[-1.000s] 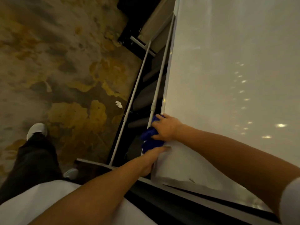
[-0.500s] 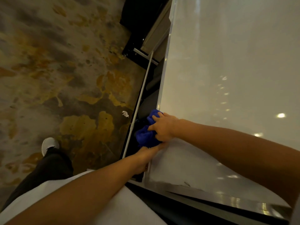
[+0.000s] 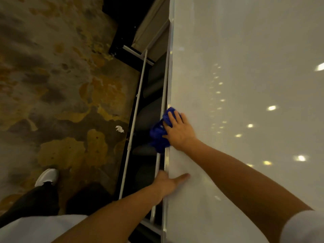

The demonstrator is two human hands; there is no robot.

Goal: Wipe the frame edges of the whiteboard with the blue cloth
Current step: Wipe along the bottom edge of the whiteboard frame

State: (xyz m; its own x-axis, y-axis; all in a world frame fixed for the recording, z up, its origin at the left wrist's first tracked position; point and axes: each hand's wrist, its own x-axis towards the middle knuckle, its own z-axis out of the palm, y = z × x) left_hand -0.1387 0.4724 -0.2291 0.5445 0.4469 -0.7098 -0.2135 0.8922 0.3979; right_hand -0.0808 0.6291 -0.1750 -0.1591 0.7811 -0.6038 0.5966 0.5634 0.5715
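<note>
The whiteboard (image 3: 245, 85) fills the right side, glossy white with ceiling lights mirrored in it. Its silver frame edge (image 3: 169, 71) runs top to bottom near the middle of the view. My right hand (image 3: 178, 132) presses the blue cloth (image 3: 158, 135) against that left edge, the cloth bunched and wrapped over the frame. Below it, my left hand (image 3: 166, 184) grips the same edge, thumb lying on the board's face and fingers hidden behind the frame.
White stand poles (image 3: 135, 118) run alongside the frame over a dark gap. Patterned brown and yellow carpet (image 3: 61, 85) lies to the left, with a small white scrap (image 3: 119, 128). My white shoe (image 3: 47, 177) and dark trouser leg show at lower left.
My right hand has slid the blue cloth further along the frame edge, away from my left hand. The gap between the two hands has widened; the left hand still holds the edge.
</note>
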